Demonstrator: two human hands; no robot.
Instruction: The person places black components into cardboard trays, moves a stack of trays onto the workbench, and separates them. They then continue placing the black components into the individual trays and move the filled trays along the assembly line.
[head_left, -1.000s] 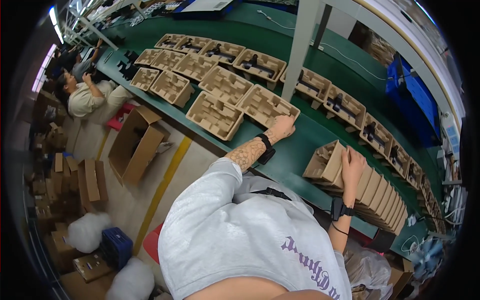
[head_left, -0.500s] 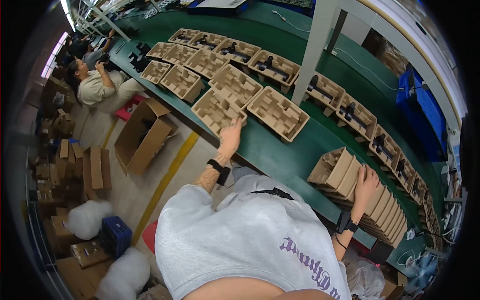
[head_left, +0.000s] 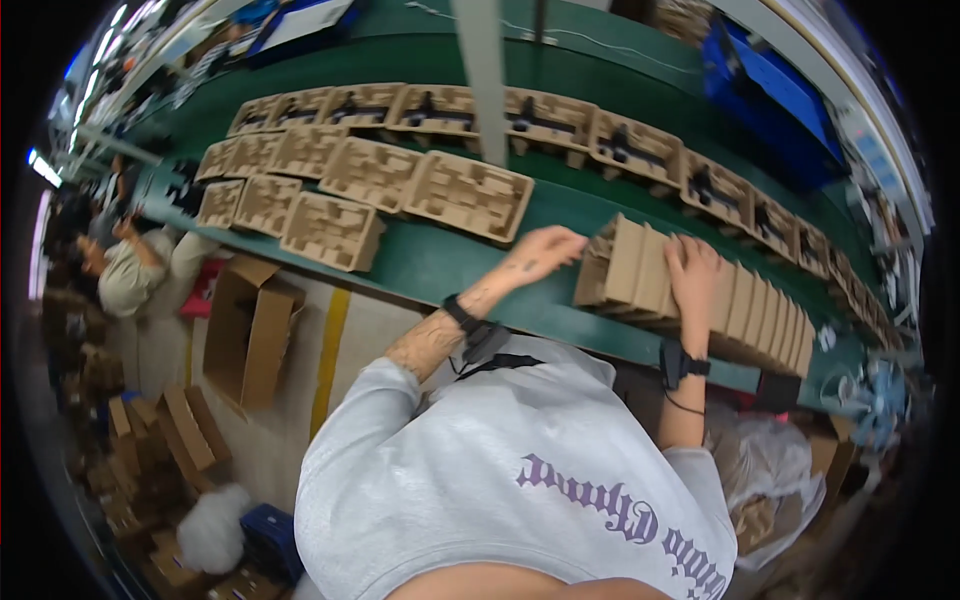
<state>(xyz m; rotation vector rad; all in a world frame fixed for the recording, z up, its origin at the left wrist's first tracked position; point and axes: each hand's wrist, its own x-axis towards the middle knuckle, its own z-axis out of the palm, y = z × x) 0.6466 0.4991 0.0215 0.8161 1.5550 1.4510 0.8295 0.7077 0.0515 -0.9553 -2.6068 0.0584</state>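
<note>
- The left hand (head_left: pixel 547 253) is leaving the near-row tray (head_left: pixel 330 233), left of centre, and is now hovering by the exposed end of the tray stack (head_left: pixel 740 302), right of centre.
- That shift is bringing both hands to the stack, while the moulded trays at centre-left are sitting on the green desk (head_left: pixel 432 256) without anyone touching them.
- The left fingers are curling loosely, apparently gripping nothing; I can't tell whether the tips are touching the end tray.
- The right hand (head_left: pixel 693 268) is draping its fingers over the stack's top; how firmly it's grasping, I can't tell.
</note>
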